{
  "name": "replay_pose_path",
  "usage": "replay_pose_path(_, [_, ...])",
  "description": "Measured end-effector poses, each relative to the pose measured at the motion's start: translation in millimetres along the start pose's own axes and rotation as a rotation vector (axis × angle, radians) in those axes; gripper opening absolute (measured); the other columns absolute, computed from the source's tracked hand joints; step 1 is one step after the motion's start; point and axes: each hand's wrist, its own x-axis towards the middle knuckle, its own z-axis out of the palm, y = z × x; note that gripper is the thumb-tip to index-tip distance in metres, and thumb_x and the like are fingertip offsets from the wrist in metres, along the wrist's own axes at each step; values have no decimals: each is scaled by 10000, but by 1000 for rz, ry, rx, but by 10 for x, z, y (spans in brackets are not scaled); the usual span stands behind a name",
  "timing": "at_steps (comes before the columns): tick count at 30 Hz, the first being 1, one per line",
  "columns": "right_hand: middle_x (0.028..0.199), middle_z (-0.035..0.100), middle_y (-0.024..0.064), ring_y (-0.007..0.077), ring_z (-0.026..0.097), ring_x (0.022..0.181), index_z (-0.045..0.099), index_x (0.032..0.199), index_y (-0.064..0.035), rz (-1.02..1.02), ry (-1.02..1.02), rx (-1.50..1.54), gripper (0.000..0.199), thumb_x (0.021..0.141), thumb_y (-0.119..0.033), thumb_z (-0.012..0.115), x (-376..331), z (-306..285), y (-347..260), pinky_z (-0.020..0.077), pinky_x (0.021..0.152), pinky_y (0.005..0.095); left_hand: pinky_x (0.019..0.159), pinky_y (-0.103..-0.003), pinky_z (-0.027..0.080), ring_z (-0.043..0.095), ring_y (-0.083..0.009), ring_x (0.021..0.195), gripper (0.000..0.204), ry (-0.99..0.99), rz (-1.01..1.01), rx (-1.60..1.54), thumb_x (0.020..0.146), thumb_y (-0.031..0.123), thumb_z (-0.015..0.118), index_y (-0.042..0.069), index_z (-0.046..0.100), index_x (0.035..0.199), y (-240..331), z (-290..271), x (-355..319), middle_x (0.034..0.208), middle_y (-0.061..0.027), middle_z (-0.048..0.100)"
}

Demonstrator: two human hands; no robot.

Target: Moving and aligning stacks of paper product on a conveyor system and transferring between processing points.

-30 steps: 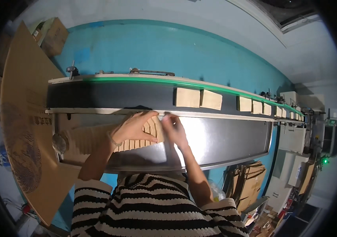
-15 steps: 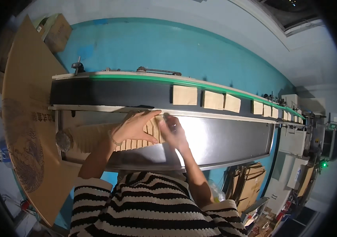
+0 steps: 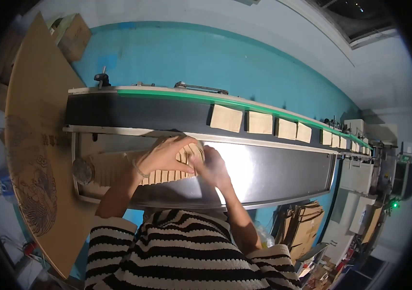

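Tan cards (image 3: 119, 166), perhaps black belt (image 3: 138, 113), striped sleeves (image 3: 114, 237)

A: Pkgs seen?
B: Tan flat packets (image 3: 227, 118) are lined along the dark belt, w/ more toward the right. A brown carton (image 3: 73, 36) is set top left.
A: Printed stuff?
B: A big cardboard sheet (image 3: 34, 159) w/ dark line art is propped at left.

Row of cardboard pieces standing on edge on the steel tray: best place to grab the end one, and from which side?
Probably at its top edge, from above and from the right. The row of cardboard pieces stands on edge, packed face to face, so only the tops and the right end face are free. The left hand lies over the tops, and the right hand is at the open right end; the steel tray beyond is bare.
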Motion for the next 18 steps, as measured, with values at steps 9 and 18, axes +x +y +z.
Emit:
replay_pose_path(9, [866,646,142,205,619,780,604,1134,44,58,-73,-32,558,874,-434,725,-30,14,-218,489,698,309,981,-439,444,562,-393,1153,886,-32,-128,-3,659,377,872,44,456,1368,-13,-69,-43,1255,-229,576])
replay_pose_path(18, [815,614,38,110,576,696,588,941,-2,194,206,644,334,989,-333,587,223,-143,123,471,620,269,893,-428,485,599,-388,1066,769,18,2,78,665,379,872,59,525,1272,-140,-69,-45,1137,-210,614])
